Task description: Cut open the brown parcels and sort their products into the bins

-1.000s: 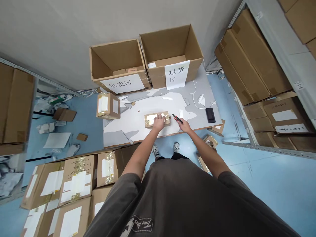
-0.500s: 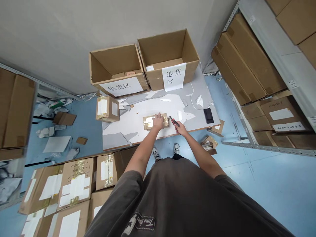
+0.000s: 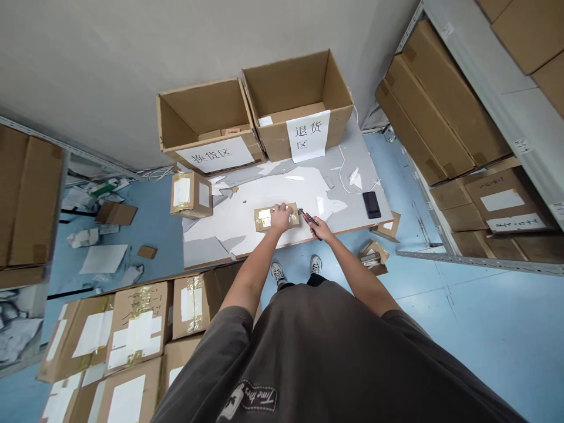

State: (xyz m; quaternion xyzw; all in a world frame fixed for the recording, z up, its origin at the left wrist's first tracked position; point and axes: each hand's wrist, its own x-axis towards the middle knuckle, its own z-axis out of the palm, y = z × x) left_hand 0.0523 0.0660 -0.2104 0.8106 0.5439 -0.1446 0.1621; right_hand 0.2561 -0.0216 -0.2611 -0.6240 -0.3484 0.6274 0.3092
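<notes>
A small taped cardboard box (image 3: 261, 225) with a white label lies on the table (image 3: 207, 249) in front of me. My left hand (image 3: 281, 217) lies over its top right part, fingers curled over and gripping it. In my right hand (image 3: 323, 230) is a red and black utility knife (image 3: 309, 218), its tip at the right end of the box. Whether the blade touches the cardboard I cannot tell. A second taped carton (image 3: 191, 195) with white labels stands on the table to the left.
Two large open boxes, the left box (image 3: 255, 141) and the right box (image 3: 275, 151), with paper signs, stand along the back. A black phone (image 3: 371, 205) and a white cable (image 3: 343, 170) lie at right. Stacked cartons (image 3: 136, 302) fill the lower left; loaded shelves (image 3: 541, 147) rise at right.
The knife and my right hand have shifted slightly left, bringing the tip closer to the box's right end. My left hand stays on the box.
</notes>
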